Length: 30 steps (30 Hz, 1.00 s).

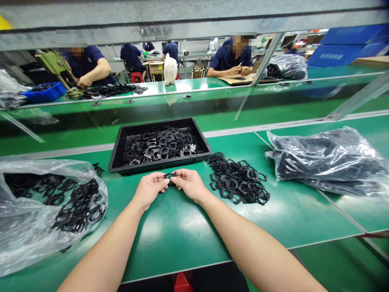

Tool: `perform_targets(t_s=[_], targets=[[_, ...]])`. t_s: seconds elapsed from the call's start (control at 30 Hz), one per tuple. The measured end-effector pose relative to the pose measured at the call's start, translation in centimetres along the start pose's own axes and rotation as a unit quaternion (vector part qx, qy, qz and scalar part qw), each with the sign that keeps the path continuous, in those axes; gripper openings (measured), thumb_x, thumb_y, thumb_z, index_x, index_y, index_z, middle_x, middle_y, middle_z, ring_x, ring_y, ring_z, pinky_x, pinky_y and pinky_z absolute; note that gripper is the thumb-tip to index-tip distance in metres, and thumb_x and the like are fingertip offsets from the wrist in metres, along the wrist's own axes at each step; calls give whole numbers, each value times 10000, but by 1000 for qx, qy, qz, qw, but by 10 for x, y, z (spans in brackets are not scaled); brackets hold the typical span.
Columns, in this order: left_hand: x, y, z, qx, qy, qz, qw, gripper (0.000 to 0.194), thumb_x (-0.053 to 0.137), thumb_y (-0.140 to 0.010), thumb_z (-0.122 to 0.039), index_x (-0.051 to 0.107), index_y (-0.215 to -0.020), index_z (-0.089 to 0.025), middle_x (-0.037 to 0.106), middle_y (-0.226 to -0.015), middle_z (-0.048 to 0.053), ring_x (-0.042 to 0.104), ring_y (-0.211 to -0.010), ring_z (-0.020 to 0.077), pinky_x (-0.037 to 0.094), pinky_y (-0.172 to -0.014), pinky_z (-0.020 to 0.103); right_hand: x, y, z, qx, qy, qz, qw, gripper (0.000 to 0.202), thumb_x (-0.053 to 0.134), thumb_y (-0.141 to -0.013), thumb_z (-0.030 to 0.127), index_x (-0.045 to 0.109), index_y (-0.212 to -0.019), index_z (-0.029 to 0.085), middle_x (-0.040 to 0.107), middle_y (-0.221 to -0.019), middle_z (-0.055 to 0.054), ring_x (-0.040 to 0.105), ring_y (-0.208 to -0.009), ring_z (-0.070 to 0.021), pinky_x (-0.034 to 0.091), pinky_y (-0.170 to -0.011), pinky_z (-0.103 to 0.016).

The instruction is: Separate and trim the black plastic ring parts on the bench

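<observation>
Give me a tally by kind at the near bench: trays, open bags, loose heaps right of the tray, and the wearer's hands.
Tray: 1
Open bag: 1
Loose heap: 1
Left hand and right hand: 2
Total: 5

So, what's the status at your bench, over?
Left hand, right hand: pinching a black part together. Tray just beyond. Loose pile to the right, open bag left.
</observation>
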<state>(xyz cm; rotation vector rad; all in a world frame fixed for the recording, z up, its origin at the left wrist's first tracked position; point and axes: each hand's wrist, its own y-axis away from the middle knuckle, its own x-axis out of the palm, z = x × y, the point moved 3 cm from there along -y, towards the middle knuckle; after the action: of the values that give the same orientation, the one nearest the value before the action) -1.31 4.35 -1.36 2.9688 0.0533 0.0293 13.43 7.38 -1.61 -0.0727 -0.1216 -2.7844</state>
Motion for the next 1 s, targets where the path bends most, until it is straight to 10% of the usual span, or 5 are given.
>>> perform_targets(t_s=[1.0], targets=[[1,1,1,17,-10,-28,999,310,753,-626,-371,673,-791,-122,600,-574,-3,533,-520,98,435,-511,224,-9,9,10,56,-3,-32,998,279,767,-562,332,630,-684,121,556,-488,34,475,-415,-59,404,-391,-181]])
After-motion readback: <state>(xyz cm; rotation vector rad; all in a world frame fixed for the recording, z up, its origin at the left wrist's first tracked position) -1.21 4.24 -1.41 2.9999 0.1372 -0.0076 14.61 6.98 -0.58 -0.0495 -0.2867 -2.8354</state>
